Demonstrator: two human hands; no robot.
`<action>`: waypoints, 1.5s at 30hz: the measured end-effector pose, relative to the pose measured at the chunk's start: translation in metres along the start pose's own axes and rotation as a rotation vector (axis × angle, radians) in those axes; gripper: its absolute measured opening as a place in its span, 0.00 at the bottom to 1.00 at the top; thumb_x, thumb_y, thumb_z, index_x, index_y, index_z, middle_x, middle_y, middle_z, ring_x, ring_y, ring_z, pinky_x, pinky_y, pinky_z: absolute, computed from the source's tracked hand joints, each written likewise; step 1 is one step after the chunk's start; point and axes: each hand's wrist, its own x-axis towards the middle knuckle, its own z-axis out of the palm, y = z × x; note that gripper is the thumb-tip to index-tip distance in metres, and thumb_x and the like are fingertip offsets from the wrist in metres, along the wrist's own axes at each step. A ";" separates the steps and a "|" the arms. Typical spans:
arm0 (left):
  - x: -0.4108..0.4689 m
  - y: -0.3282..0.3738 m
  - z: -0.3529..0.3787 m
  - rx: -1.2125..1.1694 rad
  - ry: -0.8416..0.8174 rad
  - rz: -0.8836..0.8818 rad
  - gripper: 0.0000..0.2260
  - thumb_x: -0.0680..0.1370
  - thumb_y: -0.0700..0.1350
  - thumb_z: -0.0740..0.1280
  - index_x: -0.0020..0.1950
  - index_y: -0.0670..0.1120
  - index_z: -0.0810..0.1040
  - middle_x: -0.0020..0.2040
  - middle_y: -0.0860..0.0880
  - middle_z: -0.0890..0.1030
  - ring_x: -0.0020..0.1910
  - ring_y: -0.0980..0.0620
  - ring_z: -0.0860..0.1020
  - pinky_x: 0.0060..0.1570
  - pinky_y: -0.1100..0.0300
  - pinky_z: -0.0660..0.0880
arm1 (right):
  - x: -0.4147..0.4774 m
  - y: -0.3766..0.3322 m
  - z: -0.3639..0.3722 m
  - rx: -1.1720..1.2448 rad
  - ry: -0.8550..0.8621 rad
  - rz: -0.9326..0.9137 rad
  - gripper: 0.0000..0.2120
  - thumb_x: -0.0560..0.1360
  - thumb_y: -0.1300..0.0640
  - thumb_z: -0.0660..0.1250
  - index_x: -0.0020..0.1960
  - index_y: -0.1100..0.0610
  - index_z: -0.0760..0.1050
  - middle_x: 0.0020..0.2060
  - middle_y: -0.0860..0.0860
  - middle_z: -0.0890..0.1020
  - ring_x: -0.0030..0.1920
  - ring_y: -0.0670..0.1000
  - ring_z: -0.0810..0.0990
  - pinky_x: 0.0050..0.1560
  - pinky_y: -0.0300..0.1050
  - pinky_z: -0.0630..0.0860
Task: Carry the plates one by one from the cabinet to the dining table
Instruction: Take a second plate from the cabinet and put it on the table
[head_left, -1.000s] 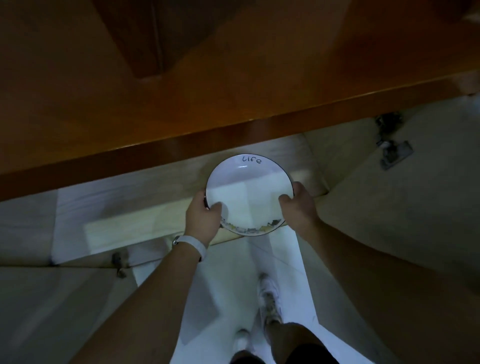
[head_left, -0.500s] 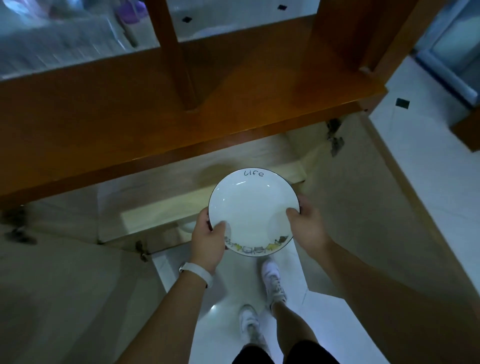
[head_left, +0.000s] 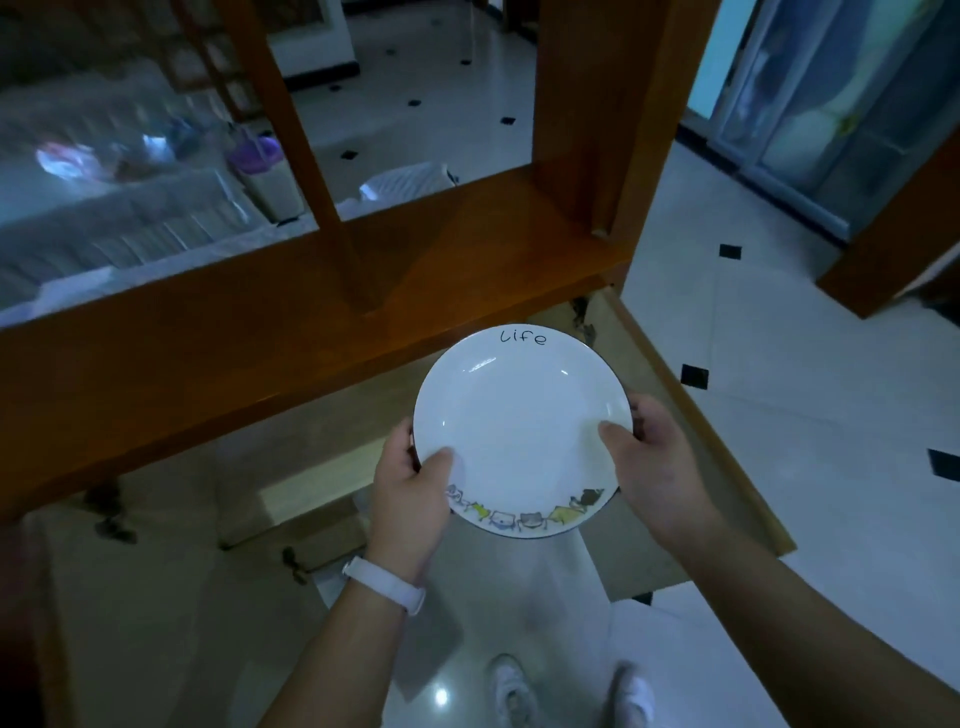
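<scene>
The cabinet (head_left: 218, 364), with its wooden ledge and upright posts (head_left: 306, 156), bars the way straight ahead of the plate (head_left: 519, 431). The cabinet's open doors (head_left: 644, 364) jut out on both sides below the ledge. Right of the cabinet, the tiled floor (head_left: 805, 395) lies open.

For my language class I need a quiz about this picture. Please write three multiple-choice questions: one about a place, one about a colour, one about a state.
1. Where on the plate is the word "Life"? A. near rim B. far rim C. centre
2. What colour is the wristband? A. white B. red C. black
3. How is the plate held? A. by one hand B. by both hands C. on the floor
Answers: 1 B, the word sits at the upper, far rim; 2 A, the wristband is white; 3 B, the left hand and right hand grip opposite edges, thumbs on top.
</scene>
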 end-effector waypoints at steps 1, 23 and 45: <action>-0.004 0.007 0.006 0.011 -0.019 0.010 0.17 0.76 0.33 0.63 0.57 0.54 0.78 0.51 0.55 0.84 0.51 0.51 0.82 0.52 0.41 0.79 | -0.005 -0.004 -0.010 0.008 0.014 -0.003 0.09 0.78 0.60 0.61 0.50 0.47 0.75 0.44 0.47 0.82 0.46 0.50 0.82 0.43 0.52 0.82; -0.231 0.068 0.338 0.051 -0.629 0.137 0.16 0.77 0.31 0.63 0.52 0.50 0.80 0.47 0.52 0.86 0.46 0.50 0.84 0.39 0.58 0.79 | -0.168 0.055 -0.406 0.332 0.431 -0.121 0.19 0.76 0.66 0.61 0.58 0.44 0.74 0.45 0.44 0.83 0.42 0.45 0.84 0.35 0.38 0.80; -0.476 0.020 0.623 0.090 -1.346 0.072 0.17 0.76 0.30 0.61 0.52 0.50 0.81 0.48 0.50 0.86 0.46 0.50 0.83 0.44 0.55 0.77 | -0.338 0.192 -0.653 0.417 1.105 0.078 0.24 0.72 0.68 0.60 0.56 0.41 0.75 0.45 0.45 0.85 0.46 0.52 0.84 0.46 0.54 0.81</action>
